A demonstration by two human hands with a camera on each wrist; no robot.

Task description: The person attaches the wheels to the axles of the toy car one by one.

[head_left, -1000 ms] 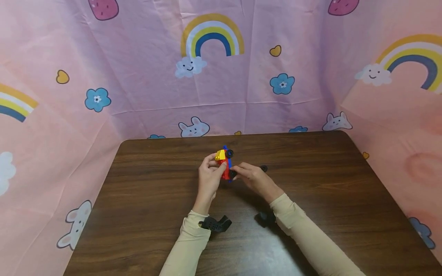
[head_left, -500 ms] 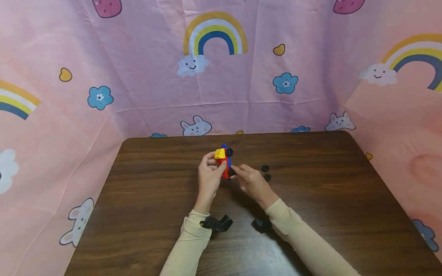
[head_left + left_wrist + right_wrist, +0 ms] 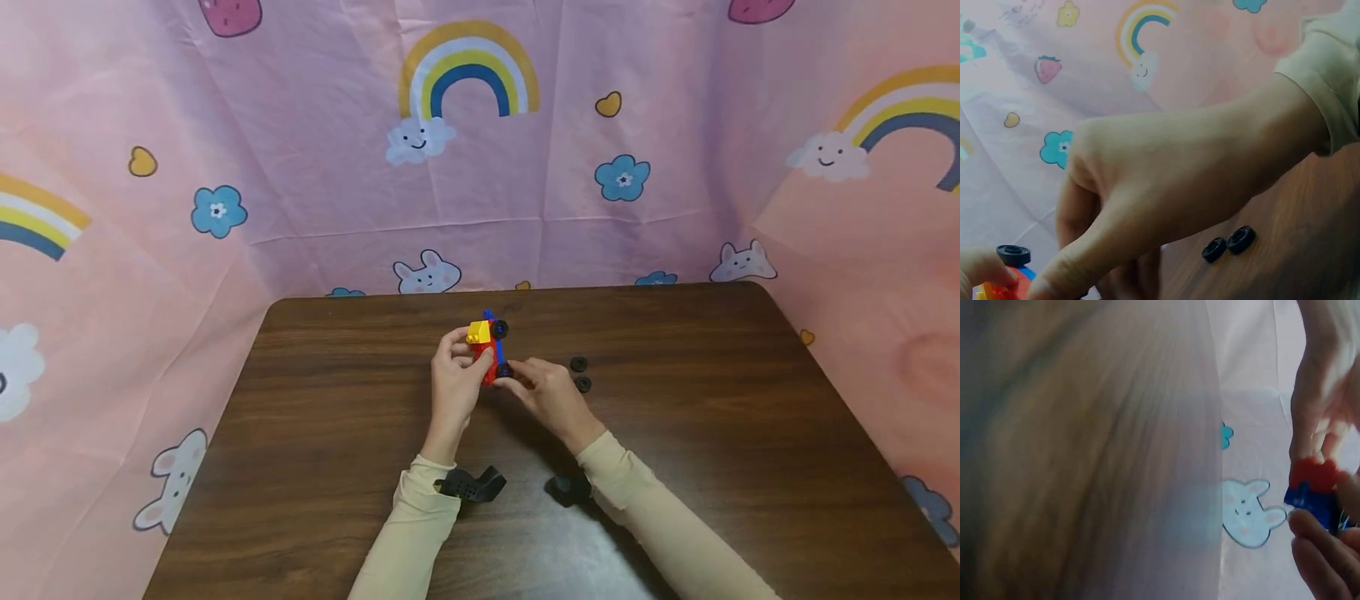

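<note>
A small toy car of red, yellow and blue blocks point(image 3: 480, 333) is held up over the table, gripped between thumb and fingers of the left hand point(image 3: 454, 390). Black wheels show on its right side, one near the top and a lower wheel point(image 3: 504, 369). The right hand point(image 3: 553, 395) has its thumb and fingertips at that lower wheel, pinching it. In the left wrist view the upper wheel point(image 3: 1014, 254) stands out beside the left thumb. The right wrist view shows the car's red and blue end point(image 3: 1314, 476) between both hands' fingers.
Two loose black wheels lie on the brown table point(image 3: 675, 375), a farther wheel point(image 3: 578, 364) and a nearer wheel point(image 3: 582, 384), just right of the right hand. Black wrist mounts hang under both wrists. A patterned pink cloth surrounds the table's back and sides.
The right hand has shifted slightly left, uncovering the nearer loose wheel. Its thumb and fingers have changed their hold around the lower wheel. The left hand keeps gripping the car.
</note>
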